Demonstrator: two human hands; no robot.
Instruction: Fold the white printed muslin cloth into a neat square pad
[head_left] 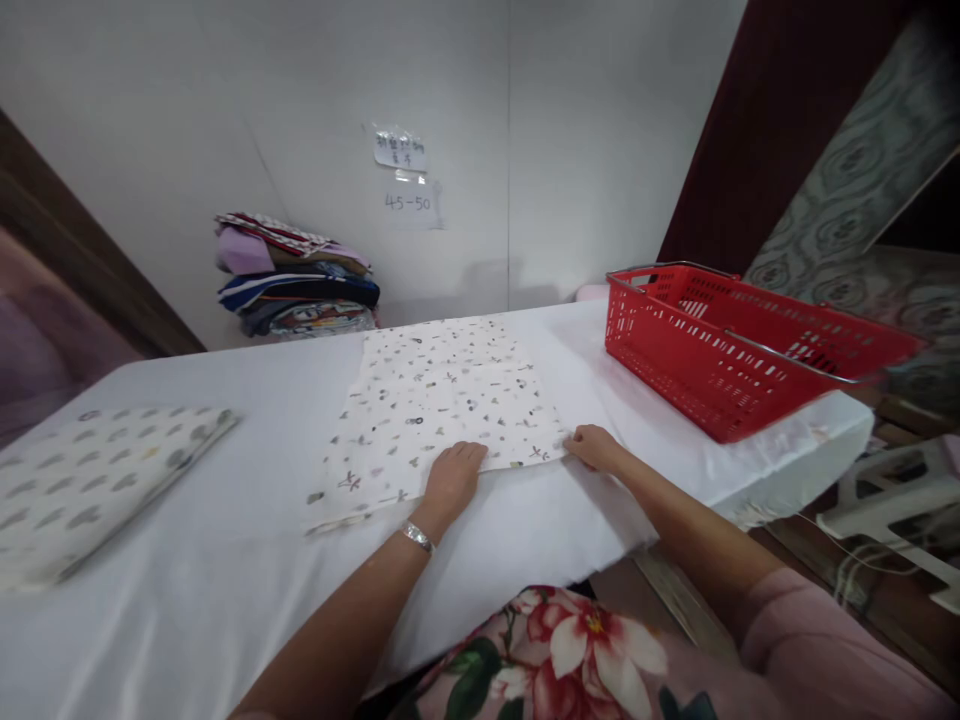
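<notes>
A white cloth (442,400) with a small scattered print lies folded flat in front of me, its layers showing along the near edge. My left hand (454,475) rests on it near the middle of that edge, fingers laid flat on the fabric; a silver bracelet is on the wrist. At the near right corner, my right hand (591,447) pinches the edge of the cloth between thumb and fingers. The underside of both hands is hidden.
Everything lies on a table with a white cover (277,420). To the left is another folded cloth with grey heart-like shapes (97,480). A stack of folded fabrics (300,275) stands by the wall. A red plastic basket (705,360) sits at the right.
</notes>
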